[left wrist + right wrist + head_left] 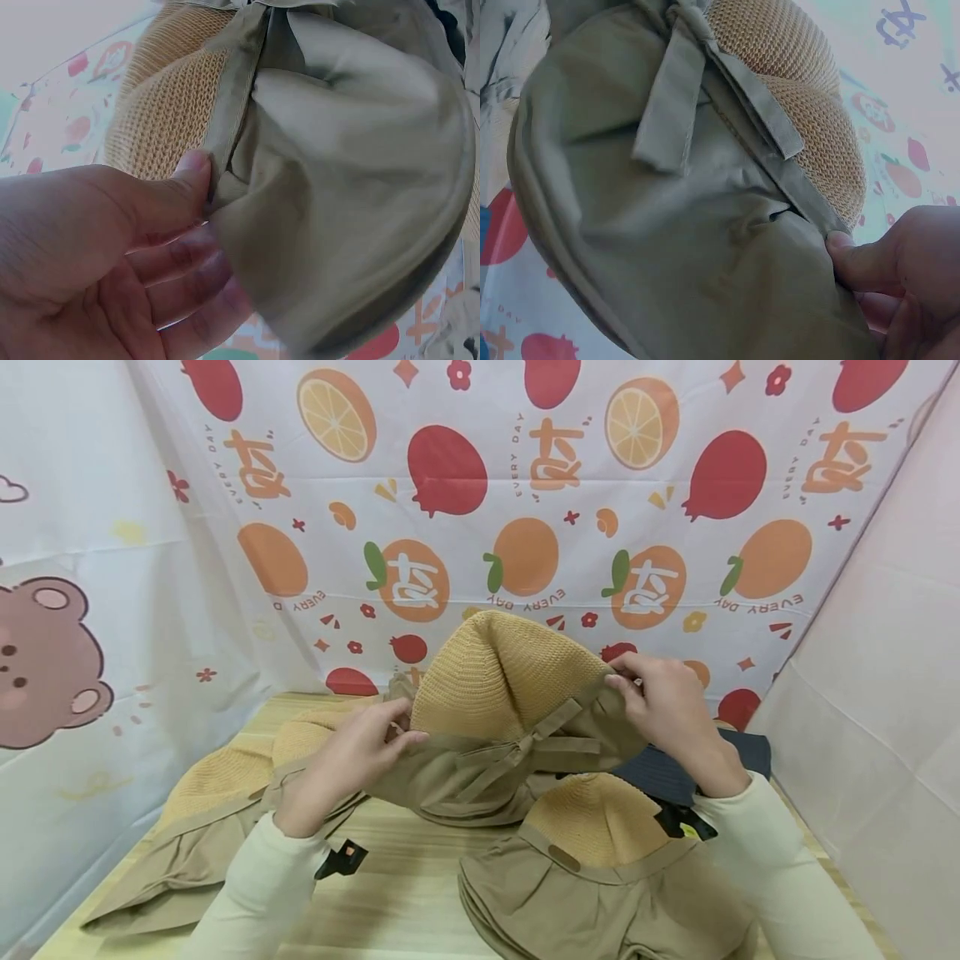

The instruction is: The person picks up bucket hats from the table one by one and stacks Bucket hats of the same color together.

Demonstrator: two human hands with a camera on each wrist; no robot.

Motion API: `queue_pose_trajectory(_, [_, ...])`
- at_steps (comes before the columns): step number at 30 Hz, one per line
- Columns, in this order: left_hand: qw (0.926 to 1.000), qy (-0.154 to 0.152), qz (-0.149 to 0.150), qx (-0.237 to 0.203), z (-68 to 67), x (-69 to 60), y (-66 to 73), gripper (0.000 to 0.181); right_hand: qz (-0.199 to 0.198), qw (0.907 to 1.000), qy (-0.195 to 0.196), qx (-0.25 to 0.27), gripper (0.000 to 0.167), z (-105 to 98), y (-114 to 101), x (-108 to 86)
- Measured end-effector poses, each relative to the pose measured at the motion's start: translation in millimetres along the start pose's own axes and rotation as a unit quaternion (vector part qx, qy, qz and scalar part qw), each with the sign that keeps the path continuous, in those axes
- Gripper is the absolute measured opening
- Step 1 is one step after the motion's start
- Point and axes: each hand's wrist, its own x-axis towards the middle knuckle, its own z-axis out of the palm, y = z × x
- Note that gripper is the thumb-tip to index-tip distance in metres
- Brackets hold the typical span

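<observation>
Hat [495, 718], tan knit crown [465, 677], khaki brim [457, 793]; bow [527, 745] between grips. Left hand [363, 743] and right hand [667, 706] pinch opposite sides. Second hat [592, 843] on table [390, 877], below right grip.

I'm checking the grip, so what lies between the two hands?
One hat, with a woven crown and a tied fabric bow, spans the stretch from left hand to right hand; the head view shows it.
</observation>
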Motion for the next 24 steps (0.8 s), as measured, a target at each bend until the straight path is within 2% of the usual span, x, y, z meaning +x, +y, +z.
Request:
queue_pose_trajectory(5, [0.9999, -0.012, 0.009, -0.004, 3.5, 2.1, 10.5, 0.019, 0.011, 0.9997, -0.017, -0.013, 0.009, -6.9, 9.0, -7.5])
queue_pose_trajectory(8, [0.9997, -0.005, 0.020, -0.009, 10.4, 4.4, 15.6, 0.010, 0.017, 0.9992, -0.031, -0.021, 0.009, -10.2, 16.5, -13.0])
queue_pose_trajectory(12, [0.9994, -0.004, 0.030, -0.015, 22.5, 7.0, 22.0, 0.018, 0.027, 0.9977, -0.055, -0.027, 0.012, -13.2, 28.4, -22.7])
queue_pose_trajectory(18, [0.9982, -0.036, 0.035, -0.031, 36.9, 10.4, 31.6, 0.015, 0.039, 0.9944, -0.086, -0.046, 0.012, -16.0, 45.6, -38.4])
queue_pose_trajectory(21, [0.9973, -0.045, 0.053, -0.024, 43.3, 11.5, 34.5, 0.012, 0.035, 0.9935, -0.093, -0.056, 0.011, -16.9, 53.3, -48.0])
queue_pose_trajectory(24, [0.9956, -0.060, 0.063, -0.034, 49.5, 11.8, 38.3, 0.017, 0.032, 0.9921, -0.105, -0.061, 0.009, -18.1, 60.6, -57.4])
